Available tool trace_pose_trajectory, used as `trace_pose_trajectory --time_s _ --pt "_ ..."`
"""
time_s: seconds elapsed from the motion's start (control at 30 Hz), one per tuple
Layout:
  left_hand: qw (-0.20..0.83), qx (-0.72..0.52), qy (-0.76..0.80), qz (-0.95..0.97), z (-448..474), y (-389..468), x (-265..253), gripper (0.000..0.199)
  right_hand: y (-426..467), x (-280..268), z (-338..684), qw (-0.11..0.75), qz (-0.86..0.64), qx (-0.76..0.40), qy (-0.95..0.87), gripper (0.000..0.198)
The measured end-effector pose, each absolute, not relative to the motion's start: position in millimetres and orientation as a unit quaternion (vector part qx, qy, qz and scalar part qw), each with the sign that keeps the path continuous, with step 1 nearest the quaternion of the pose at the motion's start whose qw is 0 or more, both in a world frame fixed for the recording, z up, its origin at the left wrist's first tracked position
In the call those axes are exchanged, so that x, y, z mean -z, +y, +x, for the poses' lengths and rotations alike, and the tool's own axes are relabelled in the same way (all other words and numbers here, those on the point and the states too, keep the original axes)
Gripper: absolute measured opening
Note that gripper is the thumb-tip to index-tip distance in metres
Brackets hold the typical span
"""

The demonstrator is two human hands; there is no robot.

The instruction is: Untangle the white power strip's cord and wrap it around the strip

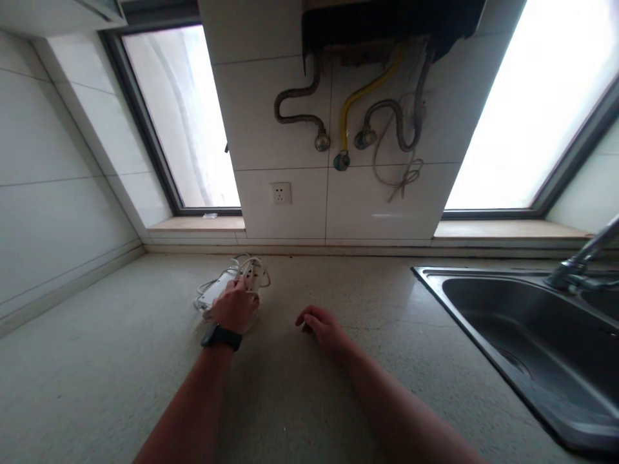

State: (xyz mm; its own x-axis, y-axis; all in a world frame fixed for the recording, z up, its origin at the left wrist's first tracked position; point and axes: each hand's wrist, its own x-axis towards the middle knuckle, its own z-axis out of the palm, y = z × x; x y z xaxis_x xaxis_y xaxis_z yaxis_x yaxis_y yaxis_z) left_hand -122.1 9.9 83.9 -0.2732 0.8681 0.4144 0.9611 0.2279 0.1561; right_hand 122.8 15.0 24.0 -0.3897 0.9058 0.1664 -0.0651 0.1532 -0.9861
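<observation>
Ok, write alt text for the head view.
A left hand wearing a dark wristwatch rests on a white power strip with looped cord on a speckled countertop. The right hand, loosely curled, is nearer the kitchen sink.

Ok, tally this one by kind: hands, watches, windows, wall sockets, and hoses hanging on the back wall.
Hands (left hand, right hand): 2
Watch: 1
Windows: 2
Wall socket: 1
Hoses: 3
Total: 9
</observation>
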Motion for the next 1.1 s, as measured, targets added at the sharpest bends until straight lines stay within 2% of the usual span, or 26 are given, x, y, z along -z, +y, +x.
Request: trace_pose_trajectory --time_s 0.1,0.23,0.3,0.4,0.5,0.6,0.73,0.9,1.1 --pt "0.089 0.285 -0.733 -0.612 -104.0 4.4 -91.3 0.068 16.8 -23.3 122.4 0.456 -0.341 -0.554 -0.608 0.022" --pt "0.02 0.437 -0.631 -0.641 -78.7 -3.2 -94.8 0.07 21.5 -21.7 123.4 0.501 -0.346 -0.538 -0.583 0.022" --pt "-0.074 0.511 -0.565 -0.643 -66.3 -7.1 -93.4 0.07 23.9 -20.5 124.7 0.535 -0.349 -0.524 -0.563 0.028" --pt "-0.28 0.604 -0.46 -0.588 -49.3 -11.7 -86.2 0.072 24.9 -19.7 126.4 0.552 -0.345 -0.527 -0.546 0.04" --pt "-0.425 0.65 -0.384 -0.499 -36.3 -10.3 -73.4 0.058 22.4 -20.8 126.1 0.538 -0.304 -0.563 -0.55 0.045" --pt "-0.515 0.661 -0.355 -0.415 -28.9 -0.3 -59.7 0.048 20.1 -21.8 124.3 0.536 -0.269 -0.59 -0.54 0.048" --pt "-0.588 0.649 -0.322 -0.361 -28.5 18.1 -49.0 0.052 20.0 -19.7 123.7 0.534 -0.263 -0.611 -0.522 0.055" --pt "-0.723 0.549 -0.279 -0.313 -40.5 29.5 -45.8 0.056 21.9 -19.4 128.9 0.523 -0.233 -0.628 -0.526 0.053" --pt "-0.763 0.53 -0.258 -0.266 -53.7 32.0 -45.5 0.058 27.1 -31.3 148.0 0.445 -0.215 -0.682 -0.539 0.053"
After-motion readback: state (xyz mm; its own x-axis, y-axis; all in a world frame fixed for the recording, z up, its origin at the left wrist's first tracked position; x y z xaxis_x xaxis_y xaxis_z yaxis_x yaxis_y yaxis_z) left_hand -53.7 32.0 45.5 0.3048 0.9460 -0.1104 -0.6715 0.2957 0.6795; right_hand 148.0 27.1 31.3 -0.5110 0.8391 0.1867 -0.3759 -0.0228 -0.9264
